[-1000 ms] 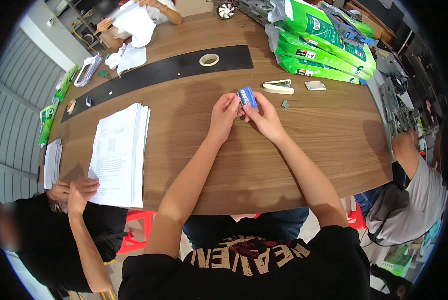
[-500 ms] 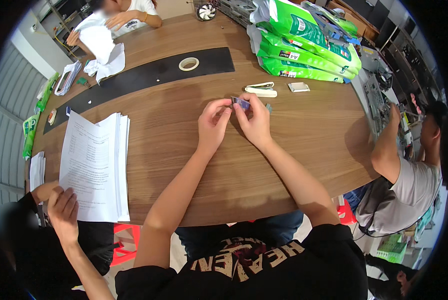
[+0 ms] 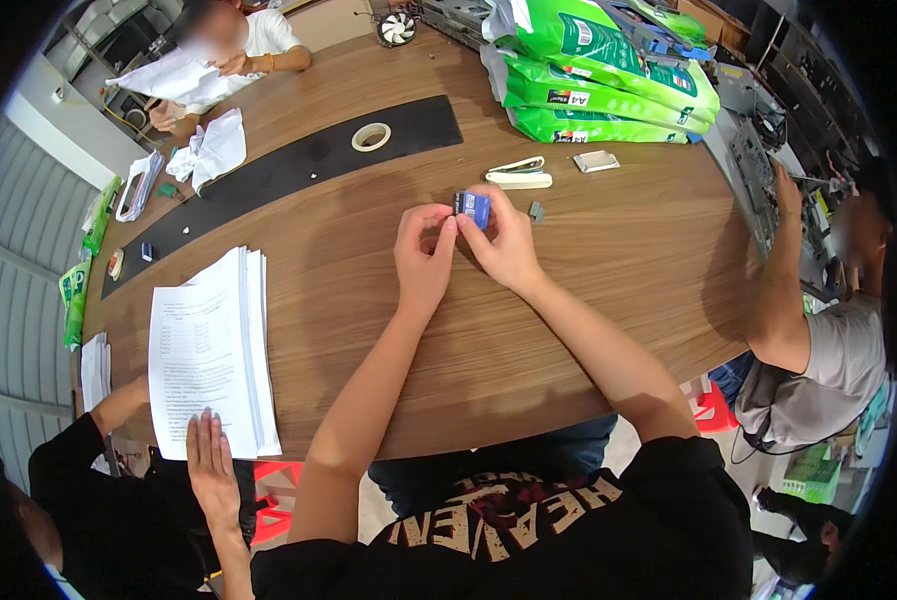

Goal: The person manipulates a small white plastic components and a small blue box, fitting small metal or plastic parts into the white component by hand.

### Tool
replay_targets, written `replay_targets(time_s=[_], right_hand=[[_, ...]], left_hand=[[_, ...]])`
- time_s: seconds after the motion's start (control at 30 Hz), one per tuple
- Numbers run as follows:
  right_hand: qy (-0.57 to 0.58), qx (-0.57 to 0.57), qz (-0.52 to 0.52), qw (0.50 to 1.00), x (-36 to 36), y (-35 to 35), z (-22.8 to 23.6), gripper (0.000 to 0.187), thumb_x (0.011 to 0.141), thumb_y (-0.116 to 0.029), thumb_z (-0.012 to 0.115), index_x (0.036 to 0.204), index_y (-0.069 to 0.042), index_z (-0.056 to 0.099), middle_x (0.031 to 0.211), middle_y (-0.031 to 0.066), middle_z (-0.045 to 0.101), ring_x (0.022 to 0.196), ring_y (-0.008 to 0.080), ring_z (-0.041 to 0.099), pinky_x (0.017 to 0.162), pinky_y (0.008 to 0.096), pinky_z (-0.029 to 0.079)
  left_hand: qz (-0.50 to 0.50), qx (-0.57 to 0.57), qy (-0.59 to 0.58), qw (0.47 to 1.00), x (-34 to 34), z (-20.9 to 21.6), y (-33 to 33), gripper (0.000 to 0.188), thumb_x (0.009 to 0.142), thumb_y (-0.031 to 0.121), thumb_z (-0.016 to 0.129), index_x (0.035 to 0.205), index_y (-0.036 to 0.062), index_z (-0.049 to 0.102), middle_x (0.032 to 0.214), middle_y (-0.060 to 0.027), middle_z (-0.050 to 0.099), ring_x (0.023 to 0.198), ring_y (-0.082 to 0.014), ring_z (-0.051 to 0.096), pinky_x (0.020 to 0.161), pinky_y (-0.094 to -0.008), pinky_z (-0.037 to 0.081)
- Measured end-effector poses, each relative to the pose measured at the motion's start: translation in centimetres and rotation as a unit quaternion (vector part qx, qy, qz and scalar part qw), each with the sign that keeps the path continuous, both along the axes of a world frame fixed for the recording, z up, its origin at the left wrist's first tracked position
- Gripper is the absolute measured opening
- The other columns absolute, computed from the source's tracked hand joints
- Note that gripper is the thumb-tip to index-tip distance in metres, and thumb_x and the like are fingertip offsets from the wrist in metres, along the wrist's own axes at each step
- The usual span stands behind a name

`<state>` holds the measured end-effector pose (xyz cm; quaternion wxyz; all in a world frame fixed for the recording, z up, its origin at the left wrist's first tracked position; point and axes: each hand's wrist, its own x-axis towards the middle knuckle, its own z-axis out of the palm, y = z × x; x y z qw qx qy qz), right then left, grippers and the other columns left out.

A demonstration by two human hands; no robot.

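Over the middle of the wooden table I hold a small blue box (image 3: 478, 208) with a dark end. My right hand (image 3: 506, 248) grips it between thumb and fingers. On the box's left end, the fingers and thumb of my left hand (image 3: 425, 250) are pinched together. Whatever small thing may be between those fingertips is hidden. Beyond my right hand lies a cream stapler (image 3: 520, 180) with its arm raised. A small grey-green piece (image 3: 536, 211) sits just right of my right hand, and a shallow white rectangular case (image 3: 596, 161) rests farther back.
A tape roll (image 3: 370, 148) lies on a black strip (image 3: 288, 165). Green paper packs (image 3: 608, 125) are piled at the back right. Left of me, a co-worker's hand (image 3: 209, 462) rests on a paper stack (image 3: 258, 350). Other people sit across and to the right.
The blue box has turned, showing more of its broad face between my hands. On the left, the co-worker's raised sheet now lies down on the stack, under a flattened hand.
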<state>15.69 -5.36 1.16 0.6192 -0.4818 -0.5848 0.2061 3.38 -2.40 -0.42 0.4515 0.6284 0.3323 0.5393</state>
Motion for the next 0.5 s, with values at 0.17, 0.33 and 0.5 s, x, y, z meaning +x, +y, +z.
replay_targets(time_s=[0.17,0.33,0.5], right_hand=[[0.074,-0.027,0.040,0.996,0.15,0.20,-0.52,0.021,0.086,-0.004,0.058,0.105,-0.001,0.050,0.079,0.0084,0.062,0.066,0.0113,0.062,0.057,0.0248,0.049],[0.060,-0.044,0.040,0.996,0.36,0.17,-0.47,0.020,0.087,-0.006,0.057,0.105,-0.002,0.050,0.076,0.0066,0.062,0.063,0.0090,0.062,0.055,0.0232,0.048],[0.106,-0.049,0.062,0.991,-0.05,0.03,-0.17,0.017,0.087,-0.004,0.054,0.103,-0.001,0.051,0.075,0.0048,0.060,0.062,0.0089,0.062,0.053,0.0232,0.049]], left_hand=[[-0.008,-0.022,-0.010,1.000,0.19,-0.26,0.03,0.014,0.089,0.002,0.057,0.103,0.0035,0.055,0.089,-0.0012,0.058,0.084,-0.0070,0.056,0.073,-0.0217,0.046],[-0.031,-0.012,-0.036,0.999,0.40,-0.27,0.15,0.014,0.090,0.001,0.055,0.104,0.0019,0.053,0.089,-0.0046,0.058,0.079,-0.0102,0.058,0.069,-0.0231,0.050],[-0.039,0.010,-0.019,0.999,-0.10,-0.69,0.36,0.013,0.090,0.000,0.054,0.103,0.0016,0.052,0.090,-0.0053,0.058,0.079,-0.0109,0.058,0.067,-0.0236,0.052]])
